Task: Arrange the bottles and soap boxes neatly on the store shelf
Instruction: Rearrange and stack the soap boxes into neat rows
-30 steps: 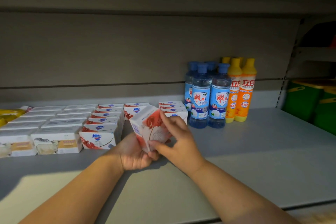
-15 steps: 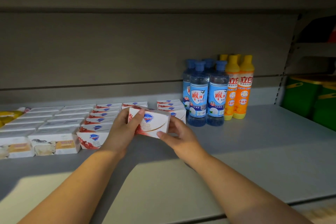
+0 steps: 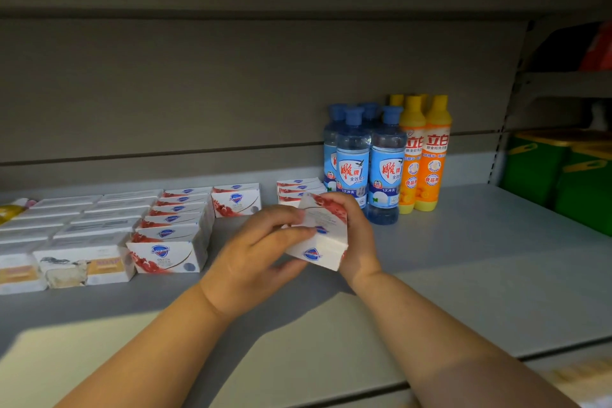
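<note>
A grey metal shelf (image 3: 463, 275) carries white cardboard soap boxes with a goat picture (image 3: 82, 262) at the left, then a row of white-and-red cardboard soap boxes with a blue shield mark (image 3: 165, 252), and a short row of the same boxes (image 3: 298, 187) partly hidden behind the hands. Clear blue-capped bottles (image 3: 384, 169) stand touching orange yellow-capped bottles (image 3: 433, 156); green bins (image 3: 546, 169) sit far right. Both forearms reach in over the shelf. The left hand (image 3: 258, 252) pinches the held white-and-red soap box (image 3: 324, 235), fingers on top and thumb beneath; the right hand (image 3: 357, 242) curls round its right side. It is tilted above the shelf, just left of the blue-capped bottles
</note>
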A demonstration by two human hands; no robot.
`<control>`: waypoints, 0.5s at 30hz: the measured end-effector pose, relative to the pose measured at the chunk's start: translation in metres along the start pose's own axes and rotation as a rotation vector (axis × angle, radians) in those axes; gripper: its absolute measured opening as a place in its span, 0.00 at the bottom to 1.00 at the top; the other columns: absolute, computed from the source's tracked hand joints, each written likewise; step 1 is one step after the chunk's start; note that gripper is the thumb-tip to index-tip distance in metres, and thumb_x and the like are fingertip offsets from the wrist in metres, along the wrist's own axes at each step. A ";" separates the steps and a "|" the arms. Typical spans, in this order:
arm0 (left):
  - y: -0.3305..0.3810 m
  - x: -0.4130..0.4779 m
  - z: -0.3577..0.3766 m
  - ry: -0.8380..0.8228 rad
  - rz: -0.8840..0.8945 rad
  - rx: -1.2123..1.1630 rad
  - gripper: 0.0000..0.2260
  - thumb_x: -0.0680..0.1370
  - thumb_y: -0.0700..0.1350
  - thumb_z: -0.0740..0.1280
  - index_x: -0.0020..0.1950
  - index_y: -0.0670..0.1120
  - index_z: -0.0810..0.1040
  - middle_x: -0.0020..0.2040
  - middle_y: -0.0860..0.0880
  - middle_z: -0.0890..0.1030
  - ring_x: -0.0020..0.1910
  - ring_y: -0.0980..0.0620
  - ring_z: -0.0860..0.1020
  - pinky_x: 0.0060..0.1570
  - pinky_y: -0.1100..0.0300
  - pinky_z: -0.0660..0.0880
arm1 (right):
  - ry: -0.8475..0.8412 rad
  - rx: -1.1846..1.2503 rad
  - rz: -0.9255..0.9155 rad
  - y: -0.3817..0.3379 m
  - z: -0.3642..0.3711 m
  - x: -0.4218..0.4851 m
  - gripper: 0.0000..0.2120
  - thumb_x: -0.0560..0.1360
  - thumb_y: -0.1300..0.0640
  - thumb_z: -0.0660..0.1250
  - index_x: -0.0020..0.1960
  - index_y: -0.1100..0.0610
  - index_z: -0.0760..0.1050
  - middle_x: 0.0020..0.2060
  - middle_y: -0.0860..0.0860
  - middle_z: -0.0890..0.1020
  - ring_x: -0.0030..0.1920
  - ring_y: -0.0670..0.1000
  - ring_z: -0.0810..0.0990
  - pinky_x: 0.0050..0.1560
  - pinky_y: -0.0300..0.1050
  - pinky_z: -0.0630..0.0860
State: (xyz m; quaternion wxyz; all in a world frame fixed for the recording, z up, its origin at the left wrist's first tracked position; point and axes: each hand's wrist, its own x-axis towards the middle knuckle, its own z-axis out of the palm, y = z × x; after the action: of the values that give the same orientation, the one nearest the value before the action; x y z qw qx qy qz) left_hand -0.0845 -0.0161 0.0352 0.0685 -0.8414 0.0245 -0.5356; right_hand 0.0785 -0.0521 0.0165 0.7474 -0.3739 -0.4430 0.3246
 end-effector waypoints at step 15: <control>-0.025 0.005 -0.014 0.232 -1.403 -0.755 0.03 0.70 0.44 0.74 0.38 0.46 0.82 0.36 0.48 0.84 0.35 0.52 0.80 0.34 0.63 0.75 | -0.359 -0.432 0.244 0.015 -0.001 -0.008 0.15 0.65 0.59 0.77 0.51 0.52 0.80 0.44 0.44 0.85 0.46 0.43 0.82 0.44 0.34 0.76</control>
State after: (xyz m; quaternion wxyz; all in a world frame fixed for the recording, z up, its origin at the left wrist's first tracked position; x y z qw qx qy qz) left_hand -0.0959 0.0063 0.0495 -0.5759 -0.5662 -0.3231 -0.4933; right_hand 0.0742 -0.0516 0.0001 0.5157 -0.5113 -0.5788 0.3709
